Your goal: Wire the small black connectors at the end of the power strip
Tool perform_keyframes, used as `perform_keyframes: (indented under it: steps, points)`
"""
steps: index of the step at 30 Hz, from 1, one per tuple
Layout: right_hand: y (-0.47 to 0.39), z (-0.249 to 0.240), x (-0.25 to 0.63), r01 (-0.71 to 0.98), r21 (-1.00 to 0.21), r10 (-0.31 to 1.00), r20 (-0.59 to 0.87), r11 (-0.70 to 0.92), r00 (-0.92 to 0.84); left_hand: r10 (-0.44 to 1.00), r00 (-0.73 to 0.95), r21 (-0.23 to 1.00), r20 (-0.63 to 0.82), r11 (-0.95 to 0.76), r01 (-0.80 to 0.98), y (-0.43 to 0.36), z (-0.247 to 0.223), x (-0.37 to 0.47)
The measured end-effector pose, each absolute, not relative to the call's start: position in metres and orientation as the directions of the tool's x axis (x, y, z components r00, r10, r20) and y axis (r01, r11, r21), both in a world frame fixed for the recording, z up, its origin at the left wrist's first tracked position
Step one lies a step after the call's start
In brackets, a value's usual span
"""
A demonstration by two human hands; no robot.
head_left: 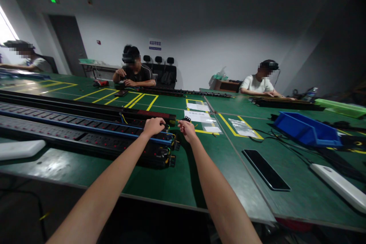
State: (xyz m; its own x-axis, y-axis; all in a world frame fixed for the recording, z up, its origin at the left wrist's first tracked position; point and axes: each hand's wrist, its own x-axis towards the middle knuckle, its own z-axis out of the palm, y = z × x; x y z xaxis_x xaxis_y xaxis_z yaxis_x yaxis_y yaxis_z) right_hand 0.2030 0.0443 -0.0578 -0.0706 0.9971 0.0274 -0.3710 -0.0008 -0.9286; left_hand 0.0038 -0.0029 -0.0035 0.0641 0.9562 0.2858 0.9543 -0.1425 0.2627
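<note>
Two hands (154, 126) (187, 129), one black piece (188, 119)

Both forearms are bare, extend forward from the lower edge of the view and converge toward the hands. The left forearm (111, 183) runs diagonally up to the right; the right forearm (215, 183) runs diagonally up to the left. The left hand (153, 126) is positioned back uppermost, with the fingers bent and directed to the right; its fingertips are partly hidden. The right hand (187, 129) is near the left, not touching it, with the fingers curled toward the thumb in a pinch.
</note>
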Motion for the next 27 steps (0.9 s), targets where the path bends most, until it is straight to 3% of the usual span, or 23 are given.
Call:
perform_keyframes:
  steps: [27]
  points:
    - [0.0452,-0.0588,0.2027,-0.372,-0.928,0.997,0.027,-0.001,-0.069,0.95,0.068,0.263,0.305,-0.153,0.952,-0.0024,-0.0057,0.0032]
